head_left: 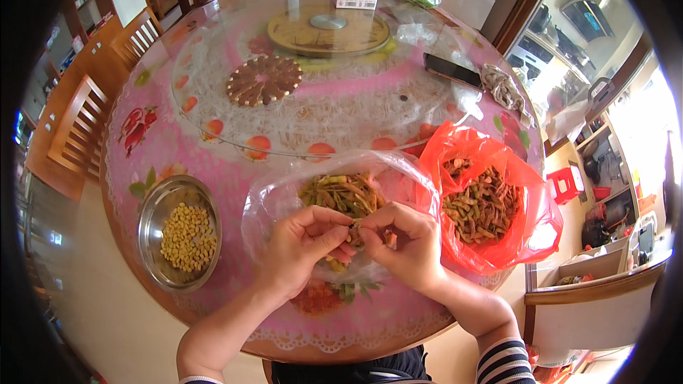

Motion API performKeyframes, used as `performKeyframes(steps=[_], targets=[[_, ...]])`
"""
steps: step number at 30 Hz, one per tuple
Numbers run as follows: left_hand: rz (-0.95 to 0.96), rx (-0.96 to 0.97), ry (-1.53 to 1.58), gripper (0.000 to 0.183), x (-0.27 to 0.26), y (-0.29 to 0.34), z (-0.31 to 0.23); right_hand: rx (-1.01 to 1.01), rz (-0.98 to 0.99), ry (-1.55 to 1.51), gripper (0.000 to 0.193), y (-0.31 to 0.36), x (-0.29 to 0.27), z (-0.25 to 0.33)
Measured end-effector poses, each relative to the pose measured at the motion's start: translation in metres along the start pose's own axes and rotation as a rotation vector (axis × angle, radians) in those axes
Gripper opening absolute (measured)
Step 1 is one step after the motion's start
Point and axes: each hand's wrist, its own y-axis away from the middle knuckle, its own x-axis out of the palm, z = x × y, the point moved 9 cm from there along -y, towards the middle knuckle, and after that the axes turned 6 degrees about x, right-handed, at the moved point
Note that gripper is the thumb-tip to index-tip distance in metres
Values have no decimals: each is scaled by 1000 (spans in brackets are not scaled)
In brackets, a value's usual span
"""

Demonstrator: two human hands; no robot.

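Okay, left hand (302, 244) and right hand (407, 243) both pinch a small pod (354, 232), mostly hidden between their fingertips, above the clear bag (269, 192) of pods; red bag (544, 226) just beside right hand, steel bowl (186, 190) of yellow beans (188, 238) left of left hand.

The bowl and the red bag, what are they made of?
The bowl looks like smooth, shiny metal, perhaps steel: its silvery rim catches bright light. The red bag seems to be thin, glossy plastic: it is crinkled and partly see-through.
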Motion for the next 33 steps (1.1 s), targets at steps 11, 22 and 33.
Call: performKeyframes(steps=[11,22,33], targets=[[20,47,2,17,-3,0,6,-539,131,280,26,17,17,35],[-39,-119,20,30,-4,1,14,-556,86,343,25,14,17,29],[-64,90,-110,37,-14,-4,-15,-286,-109,365,19,-8,-22,24]])
